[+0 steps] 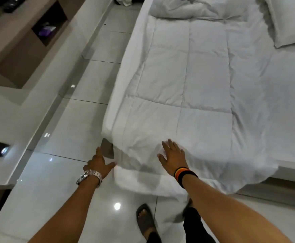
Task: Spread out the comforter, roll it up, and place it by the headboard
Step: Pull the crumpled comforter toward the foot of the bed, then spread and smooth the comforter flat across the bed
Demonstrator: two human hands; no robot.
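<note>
A white quilted comforter lies lengthwise on the bed, flat along its near part and bunched into folds at the far end. Its near end hangs over the foot of the bed toward the floor. My right hand rests flat on the comforter at the near corner, fingers spread. My left hand, with a metal watch on the wrist, is beside the bed corner over the floor, fingers apart, its thumb close to the hanging edge and holding nothing.
A white pillow lies at the far right of the bed. Glossy white floor tiles run along the bed's left side. A wall unit with open shelves stands at left. My sandalled foot is on the floor.
</note>
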